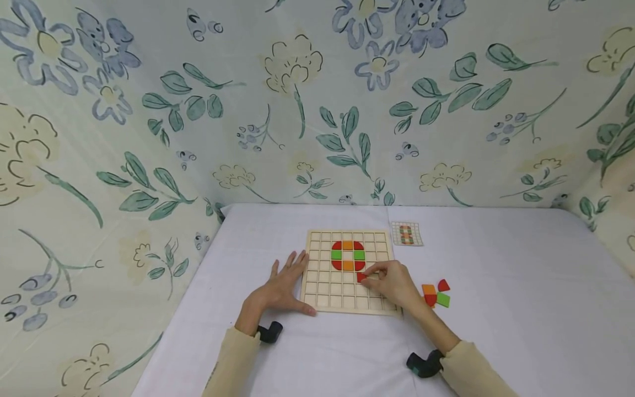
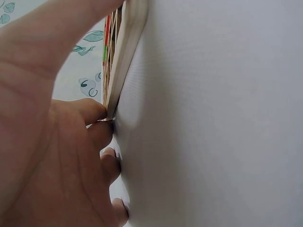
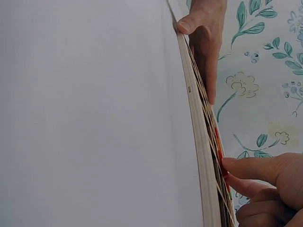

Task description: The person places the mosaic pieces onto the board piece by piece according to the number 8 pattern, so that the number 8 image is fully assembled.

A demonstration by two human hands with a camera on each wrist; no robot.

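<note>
A wooden grid board (image 1: 327,302) lies on the table, bearing a ring of red corner pieces, orange pieces and green pieces (image 1: 336,255). My right hand (image 1: 392,284) pinches a red piece (image 1: 361,277) between thumb and finger, just below the ring's lower right corner. In the right wrist view, the right hand (image 3: 274,184) has its fingertips at the board's surface. My left hand (image 1: 281,289) rests spread at the board's left side, thumb by the near edge. The left wrist view shows the left hand's (image 2: 61,156) fingertips against the board's edge (image 2: 124,61).
A small pattern card (image 1: 407,234) lies beside the board's upper right corner. Right of my right hand are loose pieces: orange (image 1: 428,289), green (image 1: 443,300) and red (image 1: 444,285). White cloth (image 1: 521,275) covers the table, with a floral curtain (image 1: 297,110) behind.
</note>
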